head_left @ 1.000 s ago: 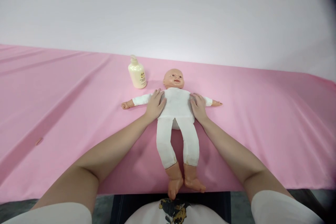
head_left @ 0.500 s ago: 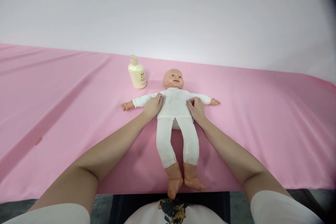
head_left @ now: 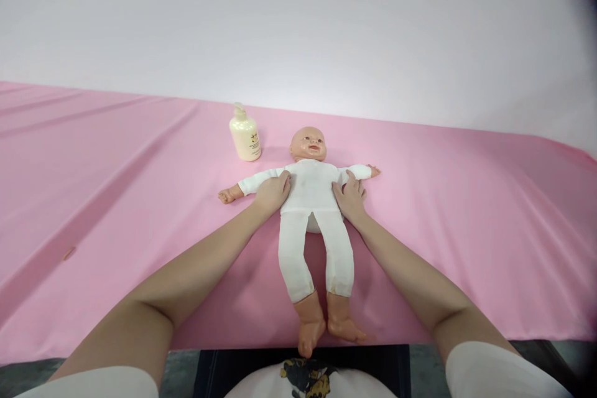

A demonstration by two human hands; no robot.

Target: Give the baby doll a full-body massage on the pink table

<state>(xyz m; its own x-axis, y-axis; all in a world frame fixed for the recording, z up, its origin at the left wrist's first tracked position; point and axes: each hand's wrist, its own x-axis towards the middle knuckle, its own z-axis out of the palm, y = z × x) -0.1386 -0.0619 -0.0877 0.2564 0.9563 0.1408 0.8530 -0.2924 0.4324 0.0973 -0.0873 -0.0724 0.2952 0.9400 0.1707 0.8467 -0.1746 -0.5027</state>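
Doll (head_left: 310, 189) lies face-up on the pink-covered worktop (head_left: 140, 217), head away from you, its length running between your hands. Your left grip (head_left: 273, 192) and right grip (head_left: 349, 196) touch opposite sides of its torso, about equally near, fingers curled; whether either grasps it, one cannot tell.

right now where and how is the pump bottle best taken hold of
Probably around the wide body of the pump bottle, below its narrow pump head, with the left hand coming from its left: it stands upright, and the doll lies to its right.
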